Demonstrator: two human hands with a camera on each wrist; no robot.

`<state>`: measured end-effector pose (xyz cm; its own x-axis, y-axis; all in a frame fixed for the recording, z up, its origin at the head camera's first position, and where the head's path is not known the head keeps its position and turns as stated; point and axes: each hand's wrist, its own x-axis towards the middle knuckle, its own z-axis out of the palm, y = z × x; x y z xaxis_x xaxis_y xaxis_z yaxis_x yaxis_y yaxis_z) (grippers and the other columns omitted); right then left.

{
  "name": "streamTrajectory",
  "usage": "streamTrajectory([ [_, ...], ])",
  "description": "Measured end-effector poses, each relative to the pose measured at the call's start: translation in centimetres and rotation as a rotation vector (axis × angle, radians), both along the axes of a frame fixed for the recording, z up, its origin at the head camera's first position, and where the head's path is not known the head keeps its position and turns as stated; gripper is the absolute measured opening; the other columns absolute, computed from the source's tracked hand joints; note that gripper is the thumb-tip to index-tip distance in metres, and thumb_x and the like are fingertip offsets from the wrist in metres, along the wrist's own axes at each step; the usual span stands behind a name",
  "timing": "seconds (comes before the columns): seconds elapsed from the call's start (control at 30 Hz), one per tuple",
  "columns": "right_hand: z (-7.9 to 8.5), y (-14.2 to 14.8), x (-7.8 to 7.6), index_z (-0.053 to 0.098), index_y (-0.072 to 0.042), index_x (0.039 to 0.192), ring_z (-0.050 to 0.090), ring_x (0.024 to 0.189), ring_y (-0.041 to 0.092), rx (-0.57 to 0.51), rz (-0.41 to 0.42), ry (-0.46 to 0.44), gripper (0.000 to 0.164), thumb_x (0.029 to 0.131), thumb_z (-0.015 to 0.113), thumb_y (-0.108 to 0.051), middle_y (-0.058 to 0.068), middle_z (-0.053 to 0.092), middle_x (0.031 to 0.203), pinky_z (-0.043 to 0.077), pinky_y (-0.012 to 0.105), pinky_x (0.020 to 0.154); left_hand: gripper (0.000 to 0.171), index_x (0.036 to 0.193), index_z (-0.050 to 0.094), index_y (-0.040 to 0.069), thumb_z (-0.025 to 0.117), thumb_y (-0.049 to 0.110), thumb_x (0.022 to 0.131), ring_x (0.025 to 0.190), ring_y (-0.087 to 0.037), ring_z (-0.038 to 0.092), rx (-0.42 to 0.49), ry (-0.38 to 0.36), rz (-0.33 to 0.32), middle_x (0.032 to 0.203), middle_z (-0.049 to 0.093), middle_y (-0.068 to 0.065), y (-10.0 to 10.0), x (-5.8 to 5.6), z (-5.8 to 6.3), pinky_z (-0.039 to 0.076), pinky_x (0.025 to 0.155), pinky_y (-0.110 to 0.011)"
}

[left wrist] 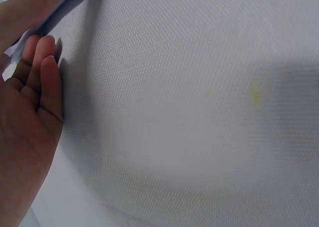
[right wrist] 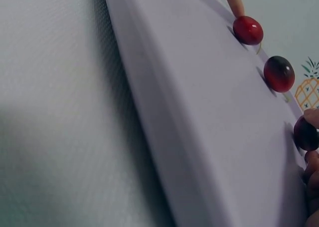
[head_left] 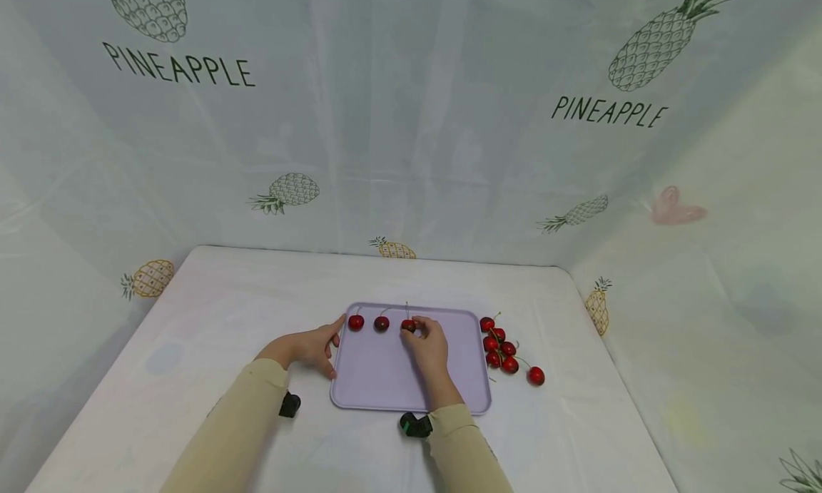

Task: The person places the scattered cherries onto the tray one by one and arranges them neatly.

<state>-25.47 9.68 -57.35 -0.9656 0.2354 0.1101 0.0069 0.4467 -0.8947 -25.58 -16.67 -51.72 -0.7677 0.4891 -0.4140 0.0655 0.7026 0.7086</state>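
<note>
A lavender tray (head_left: 385, 379) lies on the white-covered table. Along its far side sit two red cherries, a left one (head_left: 356, 322) and a darker one (head_left: 382, 324), stems pointing away. My right hand (head_left: 432, 347) pinches a third cherry (head_left: 408, 325) at the tray's surface to their right, between thumb and fingers. This dark cherry (right wrist: 305, 134) shows at the right edge of the right wrist view, partly hidden by the fingertips. At the tray's left edge, my left hand (head_left: 315, 347) touches the rim with fingers spread; its fingers (left wrist: 50, 82) look fairly straight in the left wrist view.
A cluster of several cherries (head_left: 491, 344) lies on the table against the tray's right side. One cherry (head_left: 536, 376) sits a little apart to the right. Behind the table (head_left: 270, 279) hangs a pineapple-print cloth (head_left: 398, 122).
</note>
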Motion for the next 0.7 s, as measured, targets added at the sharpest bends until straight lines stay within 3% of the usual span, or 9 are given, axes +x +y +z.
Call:
streamTrajectory([
  [0.13, 0.2, 0.2, 0.2, 0.068, -0.003, 0.114, 0.049, 0.073, 0.011, -0.045, 0.021, -0.018, 0.04, 0.078, 0.081, -0.012, 0.006, 0.063, 0.098, 0.04, 0.027, 0.064, 0.122, 0.154, 0.003, -0.002, 0.088, 0.0, 0.067, 0.076, -0.016, 0.047, 0.003, -0.003, 0.002, 0.101, 0.044, -0.005, 0.0, 0.1, 0.1, 0.038, 0.073, -0.03],
  [0.33, 1.6, 1.4, 1.9, 0.065, -0.002, 0.121, 0.049, 0.067, 0.011, -0.231, 0.009, -0.042, 0.043, 0.081, 0.078, -0.008, 0.013, 0.062, 0.11, 0.042, 0.022, 0.055, 0.12, 0.154, 0.005, -0.001, 0.088, 0.002, 0.067, 0.077, -0.016, 0.047, 0.006, 0.0, -0.004, 0.101, 0.043, -0.005, 0.0, 0.3, -0.4, 0.037, 0.075, -0.031],
  [0.5, 3.2, 3.6, 4.0, 0.066, -0.005, 0.12, 0.05, 0.07, 0.013, -0.242, -0.03, -0.032, 0.04, 0.082, 0.078, -0.014, 0.012, 0.064, 0.111, 0.042, 0.023, 0.055, 0.12, 0.154, 0.005, -0.001, 0.088, 0.003, 0.067, 0.076, -0.015, 0.047, 0.013, 0.007, -0.002, 0.102, 0.043, -0.006, -0.1, 0.2, -0.5, 0.037, 0.073, -0.029],
  [0.7, 3.9, 6.8, 6.2, 0.066, -0.006, 0.121, 0.051, 0.076, 0.015, -0.229, -0.091, -0.051, 0.04, 0.084, 0.077, -0.017, 0.012, 0.063, 0.113, 0.043, 0.022, 0.058, 0.12, 0.155, 0.007, 0.0, 0.088, 0.002, 0.066, 0.077, -0.017, 0.047, 0.011, -0.006, 0.019, 0.101, 0.043, -0.006, 0.1, 0.4, -0.1, 0.037, 0.074, -0.031],
])
